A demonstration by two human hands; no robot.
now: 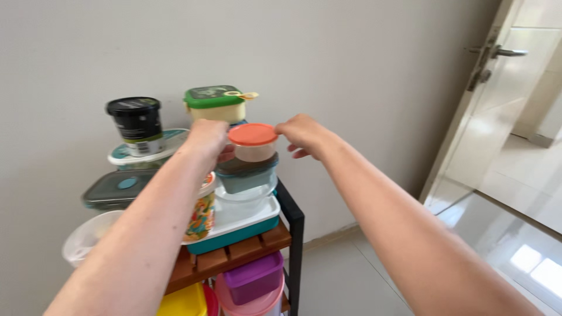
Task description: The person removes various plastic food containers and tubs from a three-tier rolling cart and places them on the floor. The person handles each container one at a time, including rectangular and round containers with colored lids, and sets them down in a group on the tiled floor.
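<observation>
A small clear round container with an orange lid [253, 140] sits on top of a stack of containers on a wooden rack. My left hand [206, 137] grips its left side and my right hand [302, 133] touches the right edge of its lid. Below it are a grey-lidded tub [249, 174], a clear bowl [243, 202] and a white and teal tray [243, 231]. Behind it stands a cream box with a green lid [214, 103].
A black tub [137, 124] stands on a teal-lidded dish. A grey-lidded box [114, 189] and a white bowl [86, 237] lie at left. Purple [253, 278], pink and yellow containers fill the lower shelf. The black rack frame [296, 246] stands against the wall. A door [497, 76] is open at right.
</observation>
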